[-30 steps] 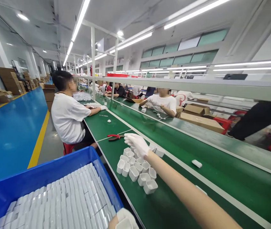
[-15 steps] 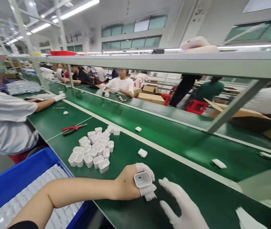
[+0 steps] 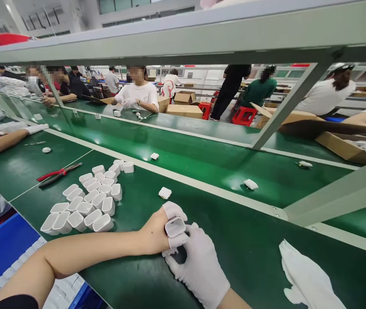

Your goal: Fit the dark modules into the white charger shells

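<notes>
My left hand (image 3: pixel 157 229) is bare except for white coverings on its fingers. It is closed around a small white plastic cup (image 3: pixel 175 227), whose open side faces me. My right hand (image 3: pixel 200 262), in a white glove, is curled against the left fingertips beside the cup. Its thumb meets a frayed white edge under the left fingers; what it pinches is hidden. Just beyond my hands lies a small white piece (image 3: pixel 165 193) on the green bench (image 3: pixel 138 279). To the left, several matching white cups (image 3: pixel 93 196) stand grouped with their openings up.
Red-handled pliers (image 3: pixel 59 175) lie behind the cups. A white glove (image 3: pixel 308 274) lies at right. The blue bin (image 3: pixel 2 253) sits below the bench's left edge. More white pieces rest on the green belt (image 3: pixel 202 150), with a shelf post (image 3: pixel 337 193) at right. A co-worker's gloved hand (image 3: pixel 36 128) is far left.
My right hand has moved left to meet the left fingers at the cup; before, it was apart with fingers spread. The view has turned right and down, showing more of the loose glove.
</notes>
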